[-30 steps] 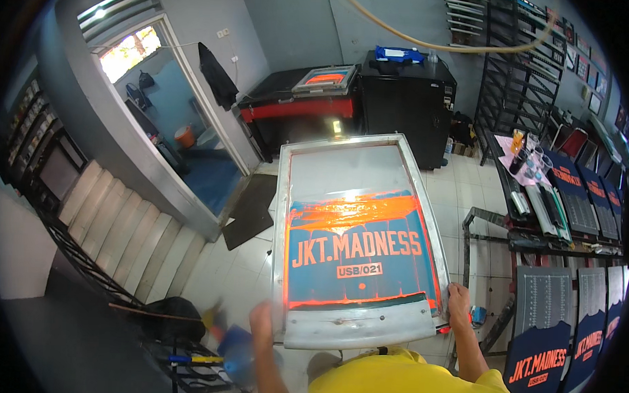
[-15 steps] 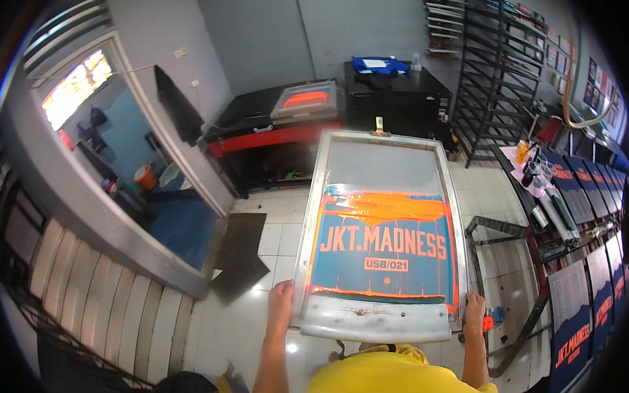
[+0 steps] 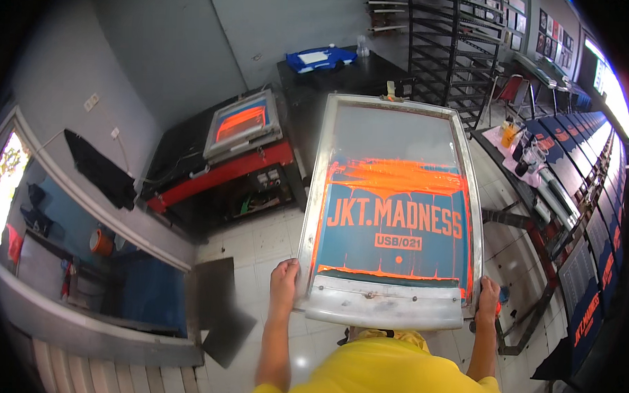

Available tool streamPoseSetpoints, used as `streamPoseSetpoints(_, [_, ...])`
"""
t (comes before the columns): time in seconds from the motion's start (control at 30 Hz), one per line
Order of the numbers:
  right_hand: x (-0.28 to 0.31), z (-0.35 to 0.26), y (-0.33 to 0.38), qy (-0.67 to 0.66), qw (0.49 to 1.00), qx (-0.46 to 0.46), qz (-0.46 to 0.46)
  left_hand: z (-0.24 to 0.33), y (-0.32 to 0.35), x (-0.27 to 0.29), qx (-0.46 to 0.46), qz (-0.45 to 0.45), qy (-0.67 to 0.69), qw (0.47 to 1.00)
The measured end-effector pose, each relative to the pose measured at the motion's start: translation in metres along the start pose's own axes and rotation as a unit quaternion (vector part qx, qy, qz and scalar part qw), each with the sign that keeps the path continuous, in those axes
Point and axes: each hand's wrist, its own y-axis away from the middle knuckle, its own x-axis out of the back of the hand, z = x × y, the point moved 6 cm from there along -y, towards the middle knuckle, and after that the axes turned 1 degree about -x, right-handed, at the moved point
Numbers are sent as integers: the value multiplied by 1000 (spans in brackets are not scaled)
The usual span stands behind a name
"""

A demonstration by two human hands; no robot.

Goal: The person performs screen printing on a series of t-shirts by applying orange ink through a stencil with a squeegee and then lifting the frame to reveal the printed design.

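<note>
In front of my body I carry a screen printing frame (image 3: 319,162) with a metal rim and a teal mesh with a stencil of lettering. My left hand (image 3: 284,285) is closed round its near left edge, the fingers partly hidden behind the rim. On the near right edge my right hand (image 3: 489,297) grips the same frame. Wet orange ink (image 3: 402,177) lies in a thick band across the mesh, with thin streaks along the sides. A wide metal squeegee (image 3: 383,311) rests across the near end. At the far end sits a small metal clamp (image 3: 391,90).
Ahead to the left, another inked screen (image 3: 244,145) lies on a black machine with a red front (image 3: 256,168). A blue cloth (image 3: 319,59) tops a black cabinet beyond. A black rack (image 3: 430,55) stands behind; a long table of navy printed panels (image 3: 554,163) runs along the right. Dark mats (image 3: 220,311) lie on the tiles.
My view has turned to the right, so the doorway and black machine have shifted left and more of the long table shows. Both hands still hold the screen printing frame.
</note>
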Motion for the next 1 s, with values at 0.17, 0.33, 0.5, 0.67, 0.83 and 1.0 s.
streamPoseSetpoints(0.17, [-54, -35, -40, -16, 999, -34, 14, 47, -102, -33, -26, -41, -10, 999])
streamPoseSetpoints(0.33, [-105, -61, -74, -57, 996, -61, 31, 63, -206, -60, -14, -77, -9, 997])
streamPoseSetpoints(0.5, [-160, -61, -115, -26, 995, -63, 74, 60, -325, -88, -71, -114, -52, 990])
streamPoseSetpoints(0.67, [-254, -99, -162, -57, 994, -10, 90, 77, -456, -123, -19, -131, -43, 990])
streamPoseSetpoints(0.83, [-289, -125, -184, -111, 989, -14, 97, 94, -549, -169, -150, -128, -58, 979])
streamPoseSetpoints(1.0, [-305, -160, -205, -132, 978, -25, 158, 136, -603, -244, -20, -198, -94, 975])
